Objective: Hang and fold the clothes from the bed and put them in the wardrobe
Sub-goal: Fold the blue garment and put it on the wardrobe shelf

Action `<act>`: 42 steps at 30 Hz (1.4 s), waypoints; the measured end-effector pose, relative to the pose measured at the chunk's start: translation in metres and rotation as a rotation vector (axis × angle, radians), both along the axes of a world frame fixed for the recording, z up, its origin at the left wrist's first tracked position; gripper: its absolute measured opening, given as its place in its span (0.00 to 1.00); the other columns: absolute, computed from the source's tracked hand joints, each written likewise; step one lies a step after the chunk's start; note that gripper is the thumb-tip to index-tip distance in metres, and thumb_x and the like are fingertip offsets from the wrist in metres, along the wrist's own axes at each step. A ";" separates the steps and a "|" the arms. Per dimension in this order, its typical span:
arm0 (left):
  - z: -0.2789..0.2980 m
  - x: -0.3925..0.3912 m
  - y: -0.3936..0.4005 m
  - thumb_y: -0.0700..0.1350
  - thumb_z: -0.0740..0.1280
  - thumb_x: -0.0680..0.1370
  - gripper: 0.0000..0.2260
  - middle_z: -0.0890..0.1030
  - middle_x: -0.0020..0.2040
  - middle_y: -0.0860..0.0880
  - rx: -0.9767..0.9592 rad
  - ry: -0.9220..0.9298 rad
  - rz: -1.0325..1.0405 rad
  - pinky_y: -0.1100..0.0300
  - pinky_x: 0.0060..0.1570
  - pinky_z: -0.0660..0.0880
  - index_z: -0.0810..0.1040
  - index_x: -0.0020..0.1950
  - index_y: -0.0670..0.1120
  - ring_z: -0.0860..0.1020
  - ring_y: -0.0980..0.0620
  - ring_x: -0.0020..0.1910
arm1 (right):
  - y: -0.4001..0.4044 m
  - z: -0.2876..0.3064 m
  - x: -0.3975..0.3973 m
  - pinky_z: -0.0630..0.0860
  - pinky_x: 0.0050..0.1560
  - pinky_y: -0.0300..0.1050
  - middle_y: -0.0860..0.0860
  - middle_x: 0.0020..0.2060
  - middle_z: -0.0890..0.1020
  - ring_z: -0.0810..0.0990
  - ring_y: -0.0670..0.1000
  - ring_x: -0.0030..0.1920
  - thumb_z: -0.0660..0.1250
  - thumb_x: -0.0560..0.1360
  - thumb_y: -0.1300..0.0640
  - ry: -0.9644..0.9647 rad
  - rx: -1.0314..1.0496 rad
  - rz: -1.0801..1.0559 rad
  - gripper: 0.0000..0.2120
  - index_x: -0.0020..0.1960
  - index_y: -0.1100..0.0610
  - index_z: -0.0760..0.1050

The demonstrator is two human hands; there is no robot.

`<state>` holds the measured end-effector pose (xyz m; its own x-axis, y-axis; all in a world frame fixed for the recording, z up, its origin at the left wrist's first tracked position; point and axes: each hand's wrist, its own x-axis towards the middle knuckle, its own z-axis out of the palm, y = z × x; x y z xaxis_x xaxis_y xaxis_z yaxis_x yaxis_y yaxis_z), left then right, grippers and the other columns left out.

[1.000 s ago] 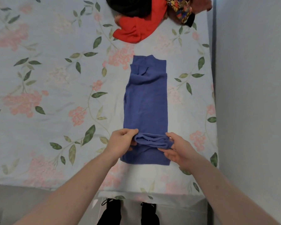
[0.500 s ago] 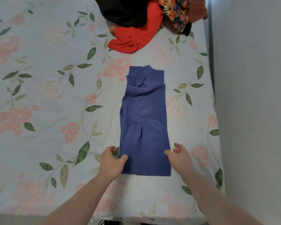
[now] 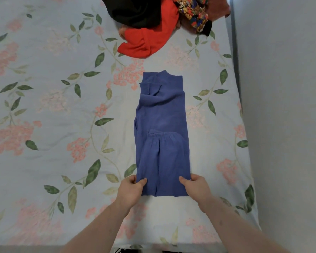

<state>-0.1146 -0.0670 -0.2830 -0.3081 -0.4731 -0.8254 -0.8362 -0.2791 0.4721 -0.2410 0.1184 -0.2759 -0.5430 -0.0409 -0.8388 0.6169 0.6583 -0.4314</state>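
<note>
A blue garment, folded into a long strip with its near part doubled over, is laid on the floral bedsheet near the bed's right edge. Its near corners are pinched by the left hand and the right hand. A pile of red, black and patterned clothes is seen at the far edge; no writing or label is readable.

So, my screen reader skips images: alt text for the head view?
Both hands, left hand and right hand, pinch the near corners of a part-folded blue garment on a floral bedsheet; unfolded clothes lie beyond.
</note>
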 end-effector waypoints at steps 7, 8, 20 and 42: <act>0.018 0.031 0.007 0.45 0.66 0.82 0.03 0.82 0.51 0.50 -0.036 -0.032 -0.143 0.59 0.42 0.73 0.78 0.52 0.47 0.81 0.49 0.49 | 0.027 0.001 0.033 0.76 0.53 0.48 0.51 0.52 0.84 0.82 0.55 0.51 0.66 0.84 0.55 0.094 0.102 0.123 0.14 0.66 0.59 0.79; 0.022 0.037 0.008 0.45 0.67 0.82 0.04 0.82 0.50 0.49 -0.043 -0.053 -0.177 0.58 0.42 0.72 0.78 0.53 0.45 0.80 0.48 0.49 | 0.032 0.003 0.040 0.77 0.56 0.49 0.54 0.56 0.84 0.82 0.57 0.55 0.66 0.83 0.55 0.083 0.111 0.125 0.15 0.67 0.60 0.79; 0.049 0.198 0.087 0.44 0.69 0.80 0.08 0.83 0.50 0.41 0.126 -0.317 -0.307 0.50 0.51 0.78 0.79 0.54 0.41 0.81 0.42 0.49 | 0.120 0.040 0.182 0.72 0.46 0.41 0.55 0.57 0.85 0.81 0.52 0.50 0.67 0.82 0.58 -0.193 0.183 0.284 0.12 0.63 0.60 0.81; 0.089 -0.055 -0.046 0.53 0.65 0.78 0.11 0.88 0.42 0.49 0.030 0.220 0.173 0.60 0.32 0.77 0.82 0.50 0.47 0.83 0.52 0.34 | -0.023 0.097 -0.042 0.83 0.41 0.42 0.51 0.49 0.89 0.89 0.52 0.47 0.67 0.80 0.52 -0.103 -0.356 -0.388 0.08 0.54 0.54 0.82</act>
<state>-0.1691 -0.1128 -0.1940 -0.3981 -0.5108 -0.7620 -0.6532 -0.4253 0.6264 -0.2834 0.0953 -0.1787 -0.4908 -0.1454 -0.8591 0.8364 0.1974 -0.5113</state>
